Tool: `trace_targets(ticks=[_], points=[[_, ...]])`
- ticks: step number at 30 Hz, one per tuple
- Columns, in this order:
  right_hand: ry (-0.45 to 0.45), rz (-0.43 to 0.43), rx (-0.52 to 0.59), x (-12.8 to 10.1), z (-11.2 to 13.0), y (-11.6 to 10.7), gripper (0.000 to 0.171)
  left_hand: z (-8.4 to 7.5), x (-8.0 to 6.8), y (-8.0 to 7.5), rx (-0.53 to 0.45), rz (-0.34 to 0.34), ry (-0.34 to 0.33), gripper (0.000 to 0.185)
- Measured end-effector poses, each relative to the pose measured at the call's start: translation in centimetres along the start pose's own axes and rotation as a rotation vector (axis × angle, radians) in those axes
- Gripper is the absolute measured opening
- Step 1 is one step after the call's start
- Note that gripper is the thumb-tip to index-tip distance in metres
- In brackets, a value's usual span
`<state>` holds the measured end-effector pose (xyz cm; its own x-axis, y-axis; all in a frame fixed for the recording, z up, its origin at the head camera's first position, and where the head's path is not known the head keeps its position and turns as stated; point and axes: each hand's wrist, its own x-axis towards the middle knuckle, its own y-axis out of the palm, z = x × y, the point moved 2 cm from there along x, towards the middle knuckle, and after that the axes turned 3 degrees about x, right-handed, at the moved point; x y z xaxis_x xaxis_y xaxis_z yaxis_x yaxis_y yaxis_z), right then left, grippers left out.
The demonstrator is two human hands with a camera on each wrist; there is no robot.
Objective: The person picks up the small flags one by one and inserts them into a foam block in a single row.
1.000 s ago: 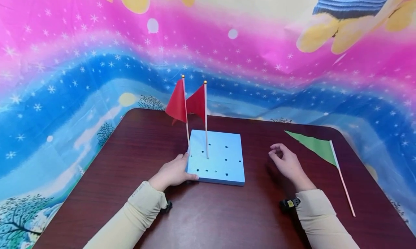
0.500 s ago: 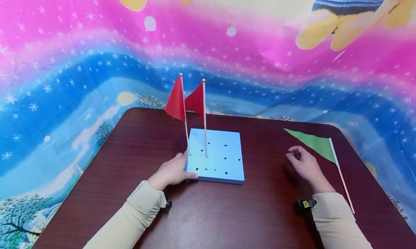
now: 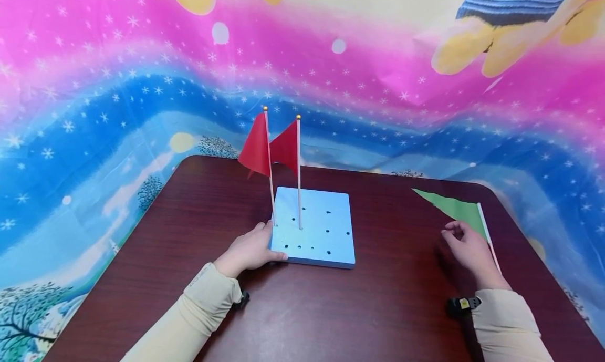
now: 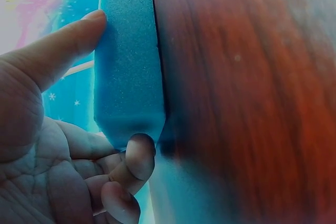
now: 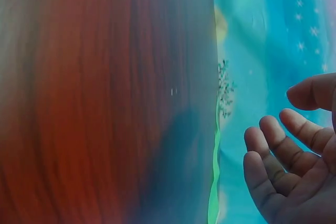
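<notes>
My left hand (image 3: 248,250) holds the near left corner of a pale blue foam block (image 3: 316,237) with several holes. In the left wrist view its thumb lies against the upper edge of the block (image 4: 128,51), and curled fingers touch the end. Two red flags stand in the block: one red flag (image 3: 256,146) at its left edge leans slightly left, the other red flag (image 3: 287,147) is nearly upright. My right hand (image 3: 474,254), loosely curled and holding nothing, is just left of a green flag (image 3: 459,208) lying on the table, covering part of its stick from view.
The dark brown table (image 3: 378,309) has rounded far corners. Behind it hangs a patterned backdrop cloth (image 3: 378,89) in pink and blue. Black wrist straps (image 3: 463,305) sit below both hands.
My right hand has moved rightward, away from the foam block and up to the green flag. The left hand and the red flags have stayed in place.
</notes>
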<state>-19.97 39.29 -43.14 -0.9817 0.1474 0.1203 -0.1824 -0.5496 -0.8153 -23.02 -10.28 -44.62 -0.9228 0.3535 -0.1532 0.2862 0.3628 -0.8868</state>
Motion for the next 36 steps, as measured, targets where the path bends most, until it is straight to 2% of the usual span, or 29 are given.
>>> trace_targets(ticks=[11, 19, 25, 28, 33, 36], points=[[0.089, -0.020, -0.072, -0.8, -3.2, -1.9, 0.033, -0.2, 0.1, -0.1, 0.012, 0.001, 0.007, 0.102], [0.189, -0.014, -0.106, -1.5, -5.4, -3.3, 0.039, -0.5, 0.2, 0.1, 0.014, 0.008, 0.015, 0.102], [0.212, -0.045, -0.143, -1.5, -6.6, -3.8, 0.048, -0.6, 0.3, -0.1, 0.019, 0.006, 0.017, 0.102], [0.214, -0.027, -0.146, -1.5, -7.0, -4.0, 0.055, -0.6, 0.3, -0.2, 0.023, 0.003, 0.023, 0.102], [0.246, 0.062, -0.136, -1.6, -7.4, -4.4, 0.063, -0.8, 0.3, -0.3, 0.025, 0.000, 0.033, 0.102], [0.263, 0.059, -0.149, -1.8, -7.6, -4.5, 0.061, -0.9, 0.3, -0.2, 0.023, 0.003, 0.031, 0.102]])
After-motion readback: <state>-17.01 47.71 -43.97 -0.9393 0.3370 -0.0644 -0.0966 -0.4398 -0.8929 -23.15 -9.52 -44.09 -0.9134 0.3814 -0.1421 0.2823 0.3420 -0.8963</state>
